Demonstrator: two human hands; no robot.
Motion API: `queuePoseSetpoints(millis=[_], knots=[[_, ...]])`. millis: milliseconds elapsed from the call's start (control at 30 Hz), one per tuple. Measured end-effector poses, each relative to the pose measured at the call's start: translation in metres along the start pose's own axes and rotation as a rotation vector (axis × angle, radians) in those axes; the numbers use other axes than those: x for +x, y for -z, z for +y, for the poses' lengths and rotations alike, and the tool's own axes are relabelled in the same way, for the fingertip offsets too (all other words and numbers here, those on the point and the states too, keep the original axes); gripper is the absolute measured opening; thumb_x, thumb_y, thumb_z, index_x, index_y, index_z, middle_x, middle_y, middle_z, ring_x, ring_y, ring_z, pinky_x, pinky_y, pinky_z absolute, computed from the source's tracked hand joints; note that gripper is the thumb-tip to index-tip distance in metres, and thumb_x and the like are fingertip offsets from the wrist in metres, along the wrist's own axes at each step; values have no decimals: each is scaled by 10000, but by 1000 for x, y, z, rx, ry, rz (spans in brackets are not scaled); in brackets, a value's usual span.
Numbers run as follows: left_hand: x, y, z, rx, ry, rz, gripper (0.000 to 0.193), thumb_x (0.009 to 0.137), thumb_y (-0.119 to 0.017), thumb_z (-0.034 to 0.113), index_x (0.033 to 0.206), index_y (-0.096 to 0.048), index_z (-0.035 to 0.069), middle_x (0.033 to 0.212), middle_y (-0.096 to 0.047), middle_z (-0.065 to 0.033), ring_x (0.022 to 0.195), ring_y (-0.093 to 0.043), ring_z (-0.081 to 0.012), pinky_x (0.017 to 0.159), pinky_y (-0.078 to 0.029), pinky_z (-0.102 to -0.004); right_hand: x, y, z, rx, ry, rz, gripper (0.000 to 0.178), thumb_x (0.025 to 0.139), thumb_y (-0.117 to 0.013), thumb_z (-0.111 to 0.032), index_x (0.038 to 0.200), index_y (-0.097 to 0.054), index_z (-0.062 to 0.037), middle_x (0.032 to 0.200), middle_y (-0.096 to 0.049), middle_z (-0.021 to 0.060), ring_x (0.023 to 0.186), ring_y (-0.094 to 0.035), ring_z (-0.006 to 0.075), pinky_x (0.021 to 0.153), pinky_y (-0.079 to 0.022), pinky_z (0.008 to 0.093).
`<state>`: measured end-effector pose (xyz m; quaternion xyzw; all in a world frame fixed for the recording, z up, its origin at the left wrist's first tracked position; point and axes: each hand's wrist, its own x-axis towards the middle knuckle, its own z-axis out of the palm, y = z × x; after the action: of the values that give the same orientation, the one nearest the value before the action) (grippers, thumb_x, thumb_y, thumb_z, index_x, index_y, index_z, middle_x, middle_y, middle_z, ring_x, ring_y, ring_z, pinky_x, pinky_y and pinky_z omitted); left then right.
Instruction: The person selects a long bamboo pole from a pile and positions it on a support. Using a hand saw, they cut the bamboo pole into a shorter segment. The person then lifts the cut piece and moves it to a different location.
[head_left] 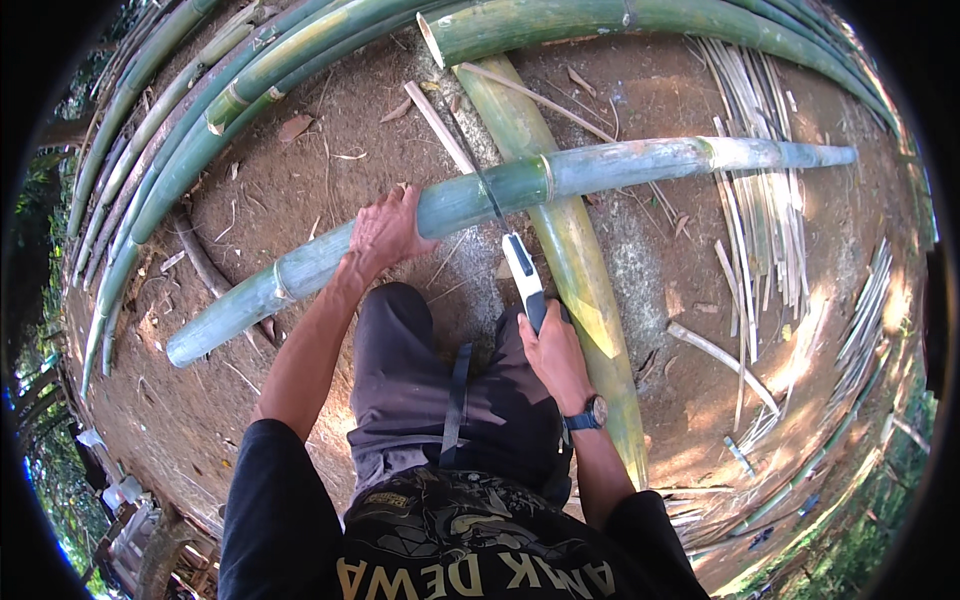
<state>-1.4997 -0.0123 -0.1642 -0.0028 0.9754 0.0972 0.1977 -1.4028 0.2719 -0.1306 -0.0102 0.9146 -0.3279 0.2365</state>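
Observation:
A long green bamboo pole (pixel 640 168) lies crosswise in front of me, resting over a yellowish bamboo pole (pixel 585 270) on the ground. My left hand (pixel 388 230) is wrapped over the crosswise pole, left of a hand saw (pixel 523 272). The saw has a white and dark handle, and my right hand (pixel 553 350) is closed round its lower part. Its thin dark blade crosses the pole just left of a node, pointing away from me. I cannot tell how deep the blade sits in the bamboo.
Several green bamboo poles (pixel 240 95) lie together at the far left. Another thick cut pole (pixel 560 30) lies across the far side. Thin split strips (pixel 765 210) are piled on the right, with a short stick (pixel 722 362) nearer. Brown soil (pixel 270 165) holds dry leaves and sawdust.

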Motion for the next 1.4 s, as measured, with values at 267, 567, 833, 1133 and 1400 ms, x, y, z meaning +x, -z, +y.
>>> queuePoseSetpoints(millis=[267, 567, 833, 1133, 1400], knots=[[2, 3, -6, -22, -18, 13, 929, 651, -800, 512, 1384, -454, 58, 1204, -617, -232, 1030, -661, -405, 885, -531, -491, -39, 5, 18, -2, -56, -6, 365, 967, -594, -313, 979, -490, 37, 702, -614, 327, 696, -627, 505, 582, -493, 559], [1, 9, -5, -21, -22, -6, 885, 675, -785, 476, 1384, -462, 57, 1217, -616, -224, 1039, -664, -398, 890, -536, -489, -76, 12, 15, 29, -70, -7, 369, 967, -598, -295, 990, -477, 53, 705, -615, 324, 701, -628, 505, 575, -489, 569], [5, 2, 0, -4, 4, -24, 870, 678, -787, 485, 1367, -471, 58, 1214, -608, -220, 1034, -664, -400, 881, -537, -496, 14, -11, -6, -22, 11, 41, 379, 968, -600, -307, 996, -485, 53, 710, -611, 324, 696, -625, 500, 562, -485, 553], [3, -2, -5, -28, -28, 16, 845, 673, -791, 480, 1344, -485, 68, 1201, -611, -222, 1033, -658, -403, 870, -546, -504, -30, -1, 5, -46, -25, 45, 362, 965, -610, -287, 1002, -492, 53, 682, -609, 307, 680, -629, 489, 553, -483, 550], [0, -6, -10, -27, -44, 97, 861, 665, -802, 487, 1348, -486, 69, 1178, -625, -220, 1028, -669, -389, 859, -544, -493, -82, 9, 9, -11, -60, 47, 351, 964, -607, -293, 959, -487, 36, 688, -612, 308, 676, -617, 512, 545, -482, 562]])
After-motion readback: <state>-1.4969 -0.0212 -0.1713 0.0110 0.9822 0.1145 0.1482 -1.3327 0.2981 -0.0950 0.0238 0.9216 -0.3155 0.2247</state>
